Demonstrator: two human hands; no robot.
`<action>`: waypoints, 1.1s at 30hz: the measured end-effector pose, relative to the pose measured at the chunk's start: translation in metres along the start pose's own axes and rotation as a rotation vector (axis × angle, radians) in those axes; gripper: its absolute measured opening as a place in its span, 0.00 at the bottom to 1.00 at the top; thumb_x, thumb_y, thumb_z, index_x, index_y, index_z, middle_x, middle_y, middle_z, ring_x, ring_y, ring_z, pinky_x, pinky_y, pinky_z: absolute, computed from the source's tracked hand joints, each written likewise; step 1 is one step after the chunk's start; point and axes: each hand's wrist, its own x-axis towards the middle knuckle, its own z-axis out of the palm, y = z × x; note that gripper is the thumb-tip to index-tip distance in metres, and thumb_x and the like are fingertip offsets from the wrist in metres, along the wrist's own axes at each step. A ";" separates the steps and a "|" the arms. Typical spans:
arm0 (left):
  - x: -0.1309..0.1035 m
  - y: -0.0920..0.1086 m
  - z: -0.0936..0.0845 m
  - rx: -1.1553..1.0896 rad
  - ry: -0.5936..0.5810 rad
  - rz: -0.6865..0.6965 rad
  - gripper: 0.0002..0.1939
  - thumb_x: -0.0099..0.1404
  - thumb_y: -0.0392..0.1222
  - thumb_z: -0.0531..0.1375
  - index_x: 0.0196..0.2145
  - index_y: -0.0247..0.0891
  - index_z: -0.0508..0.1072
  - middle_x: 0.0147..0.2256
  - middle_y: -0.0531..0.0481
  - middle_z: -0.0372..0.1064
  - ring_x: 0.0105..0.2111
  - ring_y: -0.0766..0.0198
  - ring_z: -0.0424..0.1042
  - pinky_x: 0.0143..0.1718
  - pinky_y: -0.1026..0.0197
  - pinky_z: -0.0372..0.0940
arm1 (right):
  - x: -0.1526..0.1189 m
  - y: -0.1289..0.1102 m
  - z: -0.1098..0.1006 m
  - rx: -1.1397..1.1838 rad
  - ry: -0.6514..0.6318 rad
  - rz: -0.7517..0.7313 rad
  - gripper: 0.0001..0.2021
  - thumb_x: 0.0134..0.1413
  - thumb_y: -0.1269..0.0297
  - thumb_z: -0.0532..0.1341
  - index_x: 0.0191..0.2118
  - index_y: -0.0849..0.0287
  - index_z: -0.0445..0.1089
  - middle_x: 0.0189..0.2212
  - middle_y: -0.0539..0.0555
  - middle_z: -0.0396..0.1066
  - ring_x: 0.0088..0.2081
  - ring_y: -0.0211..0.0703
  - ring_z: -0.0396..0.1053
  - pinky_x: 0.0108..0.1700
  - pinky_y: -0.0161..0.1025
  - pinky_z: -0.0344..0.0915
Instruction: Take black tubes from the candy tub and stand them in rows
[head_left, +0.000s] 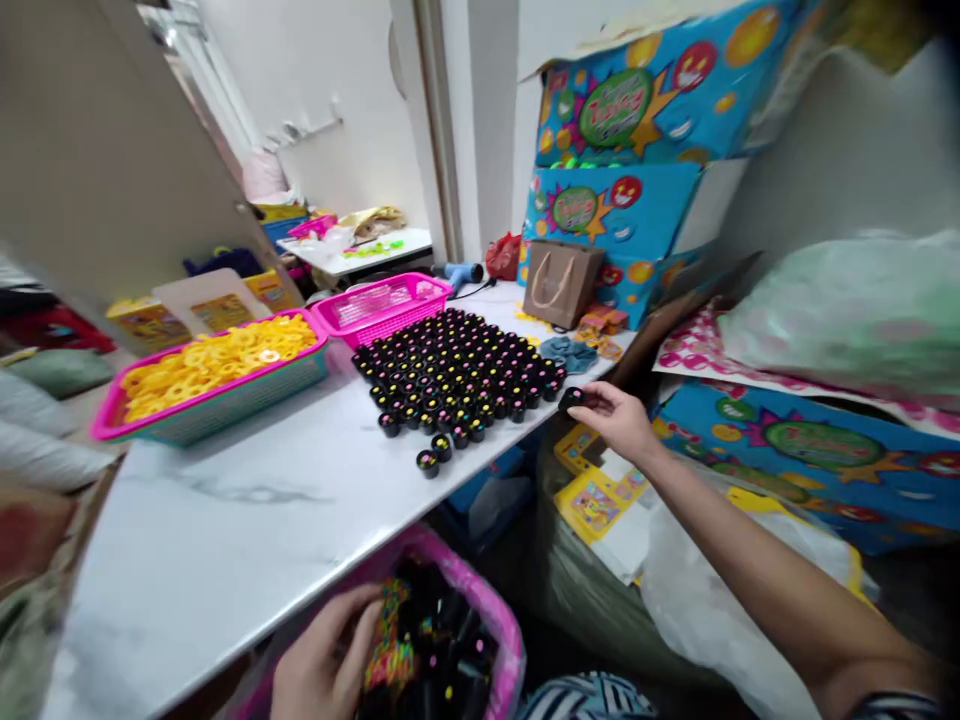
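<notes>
My right hand pinches a small round black cup-shaped piece between thumb and fingers, at the right front edge of the table. Beside it, many similar black pieces with pink, yellow and green dots stand in close rows. A few sit slightly apart at the near corner of the rows. Low in the view, my left hand is inside a pink-rimmed basket, its fingers curled against a cluster of tiny multicoloured pieces. Whatever lies between those fingers is hidden. More black pieces fill this basket.
On the white marbled table stand a basket of yellow rings, a pink basket and a brown paper bag. Blue printed cartons are stacked behind. Plastic bags and yellow packages lie below my right arm.
</notes>
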 end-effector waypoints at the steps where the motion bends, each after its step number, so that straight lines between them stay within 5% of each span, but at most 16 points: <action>1: 0.012 0.013 -0.005 -0.014 0.040 -0.009 0.15 0.64 0.55 0.56 0.41 0.47 0.76 0.40 0.52 0.78 0.39 0.56 0.77 0.42 0.58 0.73 | -0.010 -0.003 0.011 -0.006 -0.062 -0.017 0.20 0.40 0.55 0.71 0.41 0.59 0.74 0.32 0.54 0.76 0.31 0.43 0.73 0.36 0.41 0.73; 4: 0.056 0.040 -0.007 -0.031 0.143 -0.024 0.21 0.63 0.57 0.56 0.46 0.40 0.72 0.32 0.50 0.75 0.29 0.61 0.74 0.34 0.60 0.70 | -0.042 -0.006 0.047 -0.077 -0.153 -0.052 0.17 0.45 0.57 0.69 0.41 0.58 0.75 0.32 0.53 0.74 0.29 0.40 0.71 0.31 0.37 0.71; 6: 0.084 0.048 0.001 -0.043 0.138 -0.019 0.23 0.62 0.56 0.58 0.49 0.38 0.69 0.31 0.51 0.74 0.27 0.64 0.72 0.33 0.61 0.68 | -0.054 -0.005 0.066 -0.141 -0.101 -0.055 0.15 0.45 0.57 0.68 0.40 0.58 0.75 0.31 0.52 0.73 0.27 0.39 0.69 0.29 0.36 0.69; 12: 0.134 0.054 0.028 -0.002 0.014 -0.019 0.22 0.60 0.53 0.59 0.47 0.38 0.71 0.28 0.54 0.72 0.27 0.64 0.71 0.31 0.62 0.64 | -0.042 0.002 0.086 -0.299 0.060 -0.107 0.11 0.47 0.57 0.67 0.35 0.58 0.75 0.28 0.50 0.72 0.26 0.38 0.68 0.32 0.36 0.67; 17: 0.142 0.055 0.031 0.123 0.039 -0.054 0.17 0.59 0.54 0.60 0.41 0.42 0.74 0.26 0.55 0.72 0.27 0.62 0.71 0.28 0.63 0.59 | -0.033 0.004 0.087 -0.396 0.015 -0.194 0.11 0.50 0.58 0.66 0.23 0.57 0.70 0.22 0.49 0.69 0.26 0.38 0.65 0.33 0.35 0.63; 22: 0.141 0.058 0.034 0.121 0.041 -0.080 0.19 0.60 0.54 0.59 0.45 0.41 0.73 0.28 0.54 0.72 0.29 0.62 0.72 0.31 0.63 0.60 | -0.042 0.012 0.088 -0.302 -0.083 -0.172 0.10 0.53 0.56 0.63 0.29 0.58 0.72 0.24 0.49 0.70 0.26 0.37 0.66 0.31 0.33 0.62; 29: 0.136 0.062 0.042 0.142 0.118 -0.157 0.16 0.61 0.50 0.59 0.44 0.41 0.75 0.28 0.53 0.73 0.32 0.61 0.72 0.32 0.62 0.59 | -0.038 0.005 0.092 -0.409 -0.086 -0.105 0.14 0.56 0.52 0.60 0.29 0.58 0.72 0.14 0.44 0.62 0.19 0.34 0.61 0.28 0.31 0.58; 33: 0.138 0.061 0.042 0.118 0.095 -0.183 0.17 0.61 0.52 0.59 0.44 0.42 0.74 0.29 0.53 0.74 0.32 0.61 0.73 0.32 0.62 0.60 | -0.068 0.007 0.100 -0.326 -0.158 -0.081 0.13 0.57 0.53 0.59 0.33 0.58 0.72 0.16 0.45 0.64 0.20 0.35 0.63 0.26 0.31 0.60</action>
